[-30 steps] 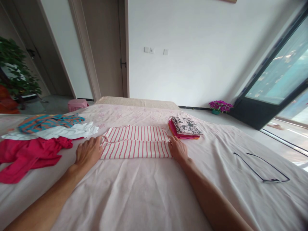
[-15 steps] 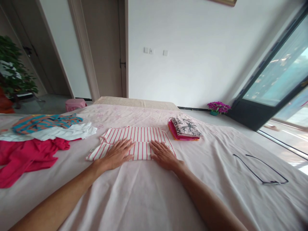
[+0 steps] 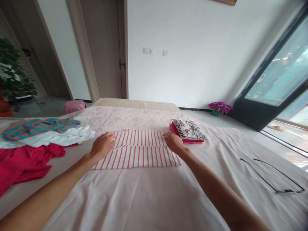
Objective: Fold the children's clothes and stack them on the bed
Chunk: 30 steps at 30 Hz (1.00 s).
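Your left hand (image 3: 103, 145) and right hand (image 3: 175, 142) touch the part-folded striped top (image 3: 139, 157); grip closure unclear; stack (image 3: 192, 129) folded; clothes (image 3: 36, 157) toward the bed's (image 3: 144, 199) left edge unfolded.

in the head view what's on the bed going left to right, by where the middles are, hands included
loose clothes pile → left hand → red-striped white garment → right hand → folded stack of clothes → glasses

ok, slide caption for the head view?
Left hand and right hand at either side of a folded red-striped garment on a pale sheet.
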Motion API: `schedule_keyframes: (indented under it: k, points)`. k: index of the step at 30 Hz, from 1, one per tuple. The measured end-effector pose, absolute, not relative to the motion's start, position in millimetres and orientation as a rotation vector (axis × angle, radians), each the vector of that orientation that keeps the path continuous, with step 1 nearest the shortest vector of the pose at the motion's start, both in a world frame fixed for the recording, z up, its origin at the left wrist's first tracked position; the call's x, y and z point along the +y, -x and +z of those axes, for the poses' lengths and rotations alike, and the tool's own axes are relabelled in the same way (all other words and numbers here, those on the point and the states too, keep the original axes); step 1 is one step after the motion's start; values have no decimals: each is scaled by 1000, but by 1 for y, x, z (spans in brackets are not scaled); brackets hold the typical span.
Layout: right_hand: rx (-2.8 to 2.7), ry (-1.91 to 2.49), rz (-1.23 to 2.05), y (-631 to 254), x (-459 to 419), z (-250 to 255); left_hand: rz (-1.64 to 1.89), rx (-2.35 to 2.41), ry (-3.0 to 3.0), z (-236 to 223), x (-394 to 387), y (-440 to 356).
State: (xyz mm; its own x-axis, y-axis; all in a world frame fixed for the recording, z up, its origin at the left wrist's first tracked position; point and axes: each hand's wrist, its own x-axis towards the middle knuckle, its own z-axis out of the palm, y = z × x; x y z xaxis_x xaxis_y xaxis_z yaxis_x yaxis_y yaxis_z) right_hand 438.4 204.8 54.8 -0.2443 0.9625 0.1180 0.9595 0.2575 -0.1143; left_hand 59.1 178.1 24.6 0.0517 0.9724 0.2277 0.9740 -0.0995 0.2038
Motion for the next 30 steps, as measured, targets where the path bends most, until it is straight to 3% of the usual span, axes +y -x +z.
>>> schedule_keyframes:
  k: [11, 21, 30]
  points:
    - [-2440, 1723, 18, -417, 290, 37, -410, -2568, 1938, 14, 251, -19]
    - [-2452, 1399, -148, -439, 242, 44, -813, -2343, 2110, 15, 216, 0]
    - [-2501, 1306, -71, -456, 219, 35, -752, -2366, 2128, 4, 196, 3]
